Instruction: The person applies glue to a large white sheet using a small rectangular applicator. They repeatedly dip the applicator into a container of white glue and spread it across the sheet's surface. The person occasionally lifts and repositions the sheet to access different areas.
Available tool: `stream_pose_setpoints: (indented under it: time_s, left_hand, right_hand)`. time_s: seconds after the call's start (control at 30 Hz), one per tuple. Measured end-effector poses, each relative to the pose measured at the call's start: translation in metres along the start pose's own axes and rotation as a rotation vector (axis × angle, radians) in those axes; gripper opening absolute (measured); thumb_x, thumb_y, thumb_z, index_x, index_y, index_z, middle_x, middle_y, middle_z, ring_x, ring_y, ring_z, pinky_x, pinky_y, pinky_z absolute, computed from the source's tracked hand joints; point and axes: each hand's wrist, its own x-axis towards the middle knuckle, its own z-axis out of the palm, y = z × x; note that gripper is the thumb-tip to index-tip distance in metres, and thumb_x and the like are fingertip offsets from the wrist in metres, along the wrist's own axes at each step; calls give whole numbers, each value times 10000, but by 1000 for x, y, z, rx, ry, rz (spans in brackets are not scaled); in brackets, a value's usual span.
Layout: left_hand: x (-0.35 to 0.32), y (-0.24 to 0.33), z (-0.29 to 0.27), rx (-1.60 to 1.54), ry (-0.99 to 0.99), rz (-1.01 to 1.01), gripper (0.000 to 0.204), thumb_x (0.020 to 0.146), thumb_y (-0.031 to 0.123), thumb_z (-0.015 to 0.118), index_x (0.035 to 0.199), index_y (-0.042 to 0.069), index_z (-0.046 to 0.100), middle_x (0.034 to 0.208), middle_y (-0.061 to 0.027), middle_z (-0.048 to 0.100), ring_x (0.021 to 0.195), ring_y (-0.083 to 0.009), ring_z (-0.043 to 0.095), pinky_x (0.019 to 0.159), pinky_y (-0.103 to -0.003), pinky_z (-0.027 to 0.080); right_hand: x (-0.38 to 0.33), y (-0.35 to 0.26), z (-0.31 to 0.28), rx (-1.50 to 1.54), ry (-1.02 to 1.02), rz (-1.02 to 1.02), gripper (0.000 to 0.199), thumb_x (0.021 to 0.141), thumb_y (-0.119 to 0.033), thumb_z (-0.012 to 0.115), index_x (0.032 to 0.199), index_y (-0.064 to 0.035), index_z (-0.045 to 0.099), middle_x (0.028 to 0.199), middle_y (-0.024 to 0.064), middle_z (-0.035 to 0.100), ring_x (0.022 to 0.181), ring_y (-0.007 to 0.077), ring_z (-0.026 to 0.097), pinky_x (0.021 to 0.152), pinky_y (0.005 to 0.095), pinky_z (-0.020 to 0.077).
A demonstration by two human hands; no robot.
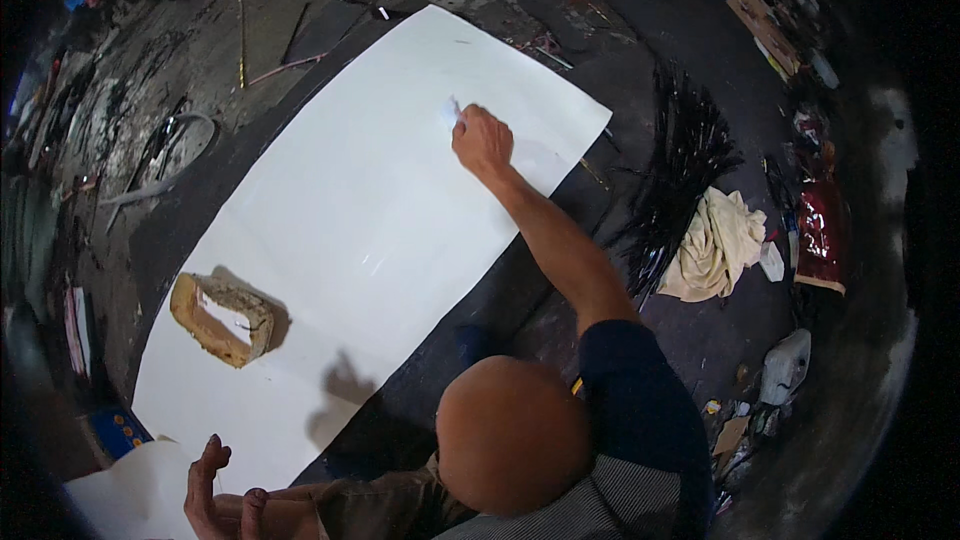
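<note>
A large white sheet (pixel 320 200) lies slantwise over a dark surface. My right hand (pixel 483 140) reaches to its far right part, fingers closed round a small blurred whitish-blue thing (pixel 453 110) whose kind I cannot make out. At the lower left, my left hand (pixel 215 500) is by the sheet's near end, its fingers apart and nothing visible in them. A hollow, rough-edged tan ring-shaped piece (pixel 258 325) rests on the sheet beyond that hand. Between my arms shows a bare rounded shape (pixel 512 435), which looks like a knee.
Right of the sheet are a bundle of thin black strands (pixel 690 145), a crumpled cream cloth (pixel 718 245) and a shiny red package (pixel 820 225). A curved pale hose (pixel 190 165) lies to the left. Near the lower left stands a blue box (pixel 115 430). Scattered scraps line the far edge.
</note>
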Motion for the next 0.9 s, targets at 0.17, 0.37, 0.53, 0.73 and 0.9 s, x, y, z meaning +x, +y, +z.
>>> stream_pose_setpoints:
  time_s: [0.17, 0.37, 0.53, 0.73, 0.9]
  left_hand:
    - [10, 16, 8, -4, -5, -76, 605, 820, 250, 698, 1338, -13, 530, 1187, -224, 619, 1125, -310, 559, 989, -410, 404]
    - [10, 12, 8, 25, -15, -83, 592, 833, 274, 689, 1345, 19, 536, 1186, -204, 628, 1138, -310, 560, 1003, -412, 394]
    - [8, -9, 8, 98, 72, -17, 687, 740, 416, 746, 1242, -27, 590, 1086, -221, 647, 1039, -331, 633, 926, -422, 483]
    - [9, -28, 6, 19, 59, 152, 705, 737, 439, 746, 1234, -36, 589, 1083, -227, 649, 1015, -332, 635, 886, -410, 494]
    - [-7, -23, 2, 3, 119, 78, 696, 743, 455, 741, 1212, -40, 604, 1067, -227, 653, 988, -341, 638, 844, -400, 496]
  right_hand:
    - [62, 126, -21, -374, 153, 113, 143, 836, -105, 550, 939, -36, 621, 888, 148, 676, 792, 312, 690, 697, 448, 556]
    - [48, 163, -95, -668, 193, -91, 131, 834, -101, 543, 937, -66, 616, 918, 132, 662, 806, 289, 689, 653, 422, 579]
    - [16, 106, -76, -516, 102, -86, 116, 874, -154, 536, 909, -75, 614, 808, 113, 650, 718, 280, 675, 588, 407, 556]
    - [-170, -51, 43, -458, -376, -619, 60, 852, -90, 561, 858, -44, 598, 745, 128, 591, 648, 268, 606, 561, 397, 513]
    - [-305, -184, 21, 471, -483, -809, 74, 750, -67, 608, 812, -37, 581, 730, 130, 592, 688, 310, 615, 614, 430, 520]
